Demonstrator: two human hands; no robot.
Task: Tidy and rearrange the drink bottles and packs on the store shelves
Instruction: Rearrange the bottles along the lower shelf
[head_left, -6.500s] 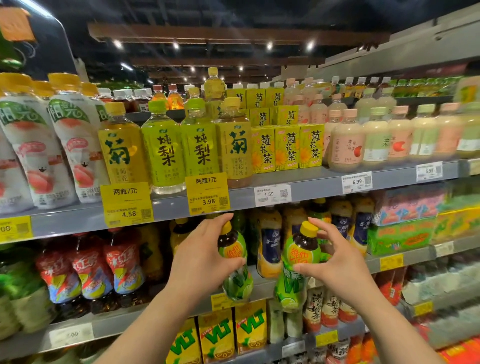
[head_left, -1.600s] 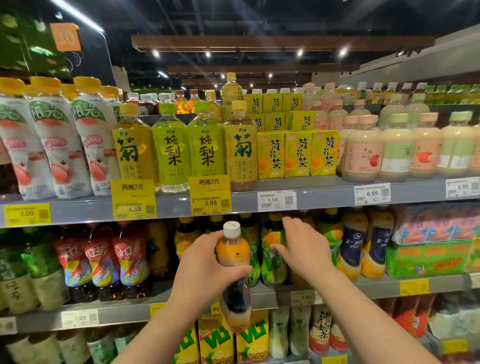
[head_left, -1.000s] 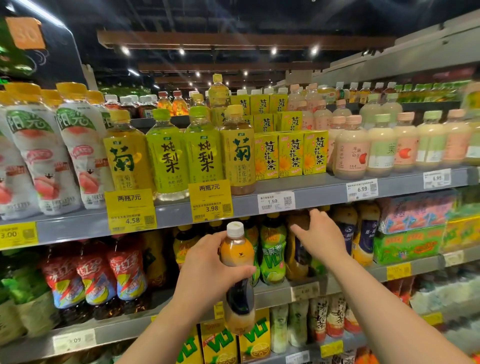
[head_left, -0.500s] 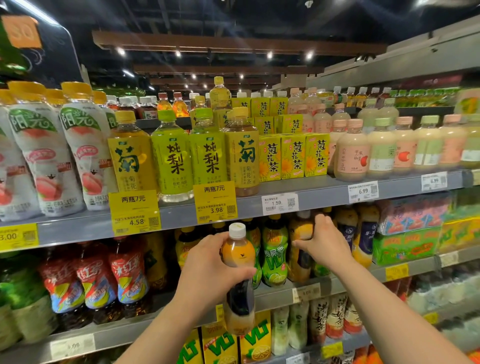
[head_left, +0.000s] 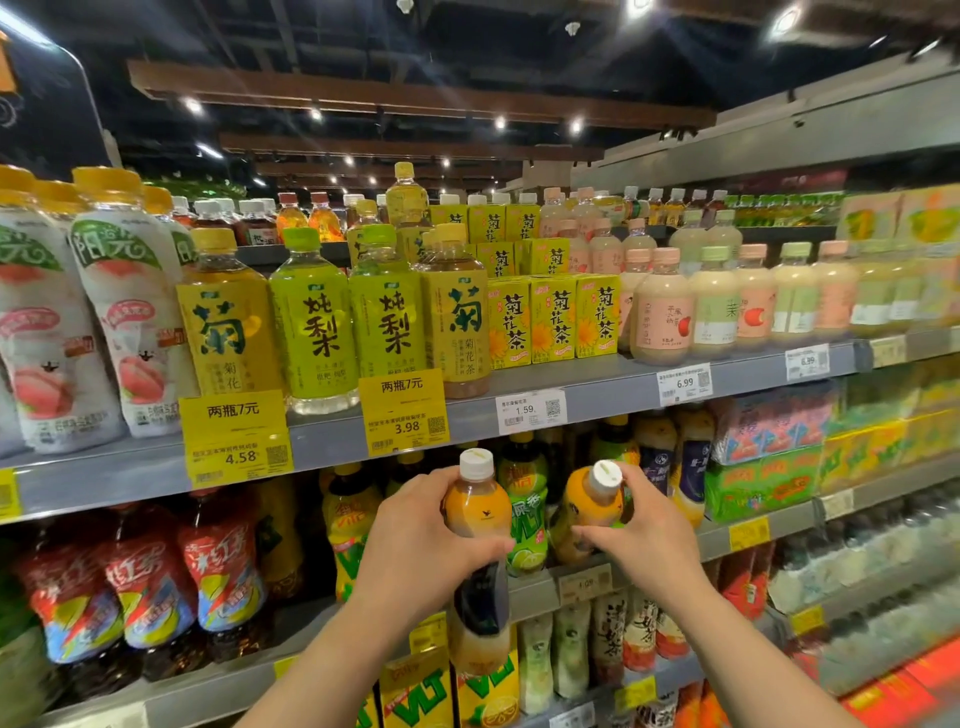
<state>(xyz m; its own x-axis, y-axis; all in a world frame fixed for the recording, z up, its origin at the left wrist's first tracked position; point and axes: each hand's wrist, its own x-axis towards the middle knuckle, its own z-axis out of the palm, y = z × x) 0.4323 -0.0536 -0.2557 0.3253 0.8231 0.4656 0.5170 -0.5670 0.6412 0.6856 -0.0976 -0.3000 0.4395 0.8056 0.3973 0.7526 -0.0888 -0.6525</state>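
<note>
Grey metal store shelves (head_left: 597, 387) stood crowded; the left hand (head_left: 415, 551) gripped one white-capped orange plastic tea bottle (head_left: 478, 566) mid-body, the right hand (head_left: 641, 540) tilted another (head_left: 589, 506) off the middle shelf; likely rigid, slippery

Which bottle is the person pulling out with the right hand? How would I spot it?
Find the grey middle shelf, under the 1.59 price tag. In front of it, the right hand grips an orange bottle. Unlike the upright twin in the left hand, it leans, white cap tipped toward the camera.
</note>
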